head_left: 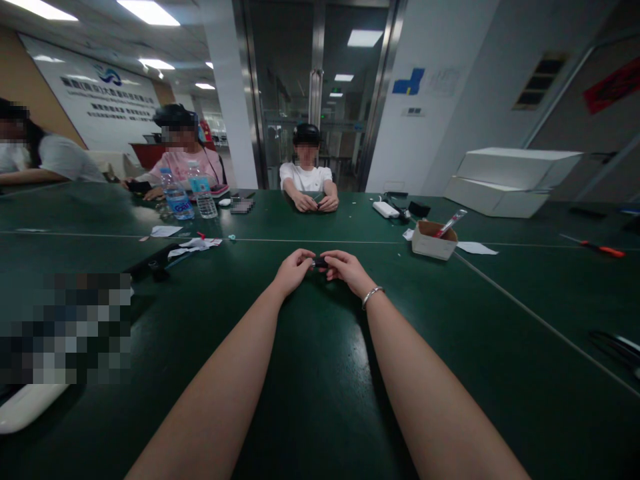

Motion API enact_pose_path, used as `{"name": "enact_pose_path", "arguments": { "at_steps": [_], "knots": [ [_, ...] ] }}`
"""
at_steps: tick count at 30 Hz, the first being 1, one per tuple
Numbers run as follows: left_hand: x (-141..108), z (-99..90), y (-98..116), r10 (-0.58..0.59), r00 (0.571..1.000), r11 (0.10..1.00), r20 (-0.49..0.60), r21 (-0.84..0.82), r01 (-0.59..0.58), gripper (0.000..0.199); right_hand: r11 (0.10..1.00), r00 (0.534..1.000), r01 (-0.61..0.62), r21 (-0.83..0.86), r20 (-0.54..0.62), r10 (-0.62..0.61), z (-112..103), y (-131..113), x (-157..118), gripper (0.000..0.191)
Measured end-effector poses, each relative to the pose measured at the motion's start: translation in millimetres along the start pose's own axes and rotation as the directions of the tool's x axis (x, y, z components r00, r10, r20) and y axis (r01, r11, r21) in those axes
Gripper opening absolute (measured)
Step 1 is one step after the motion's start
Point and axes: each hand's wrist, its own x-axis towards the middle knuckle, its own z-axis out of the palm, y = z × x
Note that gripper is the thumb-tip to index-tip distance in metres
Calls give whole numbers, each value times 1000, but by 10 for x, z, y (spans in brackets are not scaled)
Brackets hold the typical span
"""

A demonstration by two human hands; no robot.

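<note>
Both arms reach forward over the dark green table (320, 373). Between the fingertips is a small black object (320, 263) with a silvery left end, too small to identify. My left hand (295, 272) pinches it at the silvery end. My right hand (347, 268), with a silver bangle (373, 297) at the wrist, grips its black right end. Fingers cover part of the object.
Right of my hands stands a small open box (434, 248) with a clear-wrapped stick in it. An orange-handled screwdriver (603, 249) lies far right, near stacked white boxes (500, 195). Paper scraps (195, 248) and water bottles (203, 193) are left. Other people sit around the table.
</note>
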Motion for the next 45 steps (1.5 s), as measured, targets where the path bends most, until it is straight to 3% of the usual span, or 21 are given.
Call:
{"name": "enact_pose_path", "arguments": {
  "at_steps": [5, 29, 38, 41, 42, 45],
  "knots": [
    [5, -4, -5, -35, 999, 999, 2, -7, 35, 23, 1000, 1000, -4, 1, -5, 4, -2, 3, 4, 12],
    [-2, 1, -29, 41, 998, 999, 45, -18, -40, 21, 1000, 999, -15, 7, -29, 16, 16, -15, -13, 11],
    [-37, -28, 95, 16, 1000, 993, -21, -121, -18, 30, 999, 1000, 24, -22, -16, -24, -2, 5, 1, 10],
    [-32, -29, 113, 4, 999, 991, -52, -133, -11, 30, 998, 998, 65, 1, -19, -65, 0, -17, -19, 44],
    [-30, -27, 113, 4, 998, 990, -55, -141, -11, 30, 998, 998, 59, 4, -28, -58, 5, -24, -20, 46],
    [-27, -19, 101, 9, 999, 988, -43, -156, -16, 29, 1000, 998, -16, -20, -66, 14, 23, -31, -2, 23]
  ]
}}
